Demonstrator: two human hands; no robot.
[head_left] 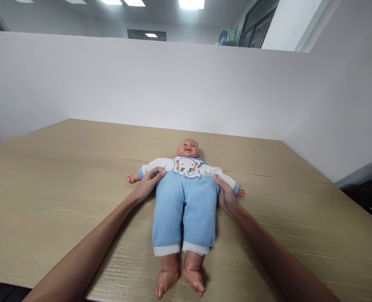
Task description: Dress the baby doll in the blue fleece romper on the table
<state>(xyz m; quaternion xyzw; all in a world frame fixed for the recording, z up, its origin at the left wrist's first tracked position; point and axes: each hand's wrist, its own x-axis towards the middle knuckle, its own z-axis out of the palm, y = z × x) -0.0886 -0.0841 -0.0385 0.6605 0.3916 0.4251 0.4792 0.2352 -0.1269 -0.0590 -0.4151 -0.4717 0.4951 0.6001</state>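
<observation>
A baby doll (188, 148) lies on its back on the wooden table, head away from me and bare feet towards me. It wears a white top (160, 163) with blue cuffs and an elephant patch (187, 166) on the chest. Light blue fleece pants (186, 205) with white hems cover its legs. At the left side of the waist, my left hand (150, 181) is closed on the pants' edge. My right hand (226, 196) grips the opposite side, its thumb on top of the waistband and its fingers partly hidden beneath.
The wooden table (79, 188) spreads to both sides of the doll, with thin seams across its far part. Behind it rises a white half wall (173, 84). Dark objects stand beyond the table's right edge.
</observation>
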